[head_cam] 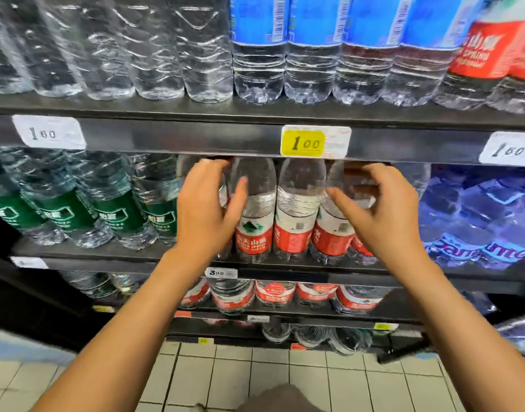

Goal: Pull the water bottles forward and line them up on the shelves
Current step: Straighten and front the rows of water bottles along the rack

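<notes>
Several red-labelled water bottles stand at the front of the middle shelf [136,258]. Two of them, one [254,224] and its neighbour [295,224], stand untouched between my hands. My left hand [206,209] curls round the neck of a bottle [224,190] at the left end of the group, and the hand hides most of it. My right hand [381,215] wraps its fingers behind a bottle [329,236] at the right end, thumb on its front. Another red-labelled bottle [362,251] peeks out below that hand.
Green-labelled bottles [115,211] fill the shelf to the left; a blue shrink-wrapped pack [478,221] sits to the right. The upper shelf edge [195,138] with a yellow price tag [302,142] hangs just above my fingers. More red-labelled bottles [274,292] stand below, over a tiled floor [255,379].
</notes>
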Tool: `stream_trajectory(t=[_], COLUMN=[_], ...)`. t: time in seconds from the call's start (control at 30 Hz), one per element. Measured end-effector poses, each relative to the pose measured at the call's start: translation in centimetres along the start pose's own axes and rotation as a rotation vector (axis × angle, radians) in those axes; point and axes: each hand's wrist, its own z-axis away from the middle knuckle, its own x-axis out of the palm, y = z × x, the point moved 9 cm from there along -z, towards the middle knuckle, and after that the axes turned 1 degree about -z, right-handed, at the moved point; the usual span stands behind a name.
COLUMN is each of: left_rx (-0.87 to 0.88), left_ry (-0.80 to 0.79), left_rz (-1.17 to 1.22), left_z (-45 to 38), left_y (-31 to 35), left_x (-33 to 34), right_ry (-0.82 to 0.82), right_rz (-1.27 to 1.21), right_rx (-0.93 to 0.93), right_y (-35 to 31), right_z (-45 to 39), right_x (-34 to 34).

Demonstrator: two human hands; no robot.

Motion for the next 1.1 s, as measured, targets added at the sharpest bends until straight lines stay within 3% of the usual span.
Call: stream_trajectory(t=[0.33,0.47,0.6,0.83,1.1], left_rx=[-0.177,-0.233,-0.397,-0.308,-0.203], left_ry=[-0.285,-0.347,-0.470,-0.566,-0.562], left_rz=[-0.009,0.033,0.068,-0.022,0.040], left_z=[-2.0,-3.3,-3.1,-3.6,-4.0], left_y=[6.3,6.3,4.6,4.5,4.9], left_x=[7.0,8.7,10.7,11.4,11.0], right_ry=[-0.036,-0.072,-0.107,-0.166,-0.288], right_rz=[0.118,0.184,0.318,0.432,0.470], right_rx=[0.084,0.106,0.105,0.119,0.099], right_y=[6.0,6.1,4.9,3.8,3.7], right_z=[-1.1,-2.0,-2.7,-3.7,-4.1], right_x=[-2.3,-1.5,-0.4,1.1,1.9])
